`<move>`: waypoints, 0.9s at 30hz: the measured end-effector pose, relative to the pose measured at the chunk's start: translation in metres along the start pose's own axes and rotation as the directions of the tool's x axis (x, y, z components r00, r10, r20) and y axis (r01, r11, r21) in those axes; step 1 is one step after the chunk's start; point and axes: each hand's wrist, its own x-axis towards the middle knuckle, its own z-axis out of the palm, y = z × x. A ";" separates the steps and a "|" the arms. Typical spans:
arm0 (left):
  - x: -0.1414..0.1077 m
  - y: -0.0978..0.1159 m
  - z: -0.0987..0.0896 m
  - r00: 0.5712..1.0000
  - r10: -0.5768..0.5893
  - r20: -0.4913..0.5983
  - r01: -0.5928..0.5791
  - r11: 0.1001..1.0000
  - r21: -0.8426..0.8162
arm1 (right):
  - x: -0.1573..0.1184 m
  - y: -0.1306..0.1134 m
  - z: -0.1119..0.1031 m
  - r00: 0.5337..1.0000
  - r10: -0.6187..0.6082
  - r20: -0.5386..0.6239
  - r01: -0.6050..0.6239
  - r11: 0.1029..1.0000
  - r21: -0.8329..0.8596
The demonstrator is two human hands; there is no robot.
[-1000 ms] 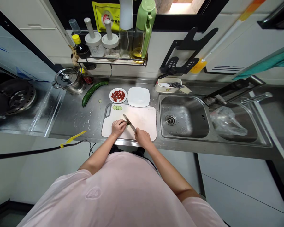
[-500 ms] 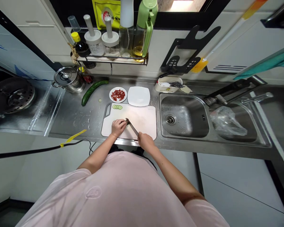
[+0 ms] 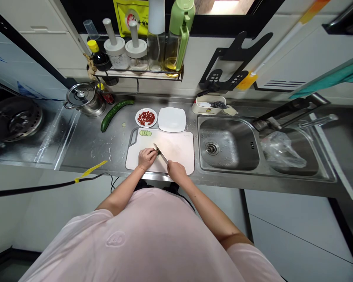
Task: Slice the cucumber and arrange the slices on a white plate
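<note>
My right hand is closed on the handle of a knife, its blade pointing up and left over the white cutting board. Closed fingers of my left hand hold a small dark green piece, perhaps cucumber, against the blade; the hand mostly hides it. Several pale green slices lie at the board's upper left. Behind the board are a plate of chopped red pieces and a square white plate. A long cucumber rests on the counter to the left.
A lidded pot stands at the back left, beside a small red bottle. Right of the board is a metal sink, with a plastic bag in the second basin. A shelf of jars and bottles hangs above the counter.
My right hand and the knife have shifted slightly left and up, the blade tip now farther past the green piece. My left hand has stayed nearly in place.
</note>
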 end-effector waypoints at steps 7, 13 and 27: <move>0.000 0.000 0.000 1.000 0.013 -0.007 -0.013 1.000 0.013 | 0.010 -0.004 -0.002 0.999 -0.020 -0.032 0.020 1.000 0.000; 0.000 -0.001 0.001 0.998 0.043 -0.042 -0.041 0.998 0.043 | 0.000 0.001 0.000 1.000 0.000 -0.002 0.000 1.000 0.003; -0.001 -0.002 0.003 0.993 0.088 -0.082 -0.081 0.993 0.084 | 0.025 -0.011 0.007 0.999 -0.022 -0.027 0.022 1.000 0.000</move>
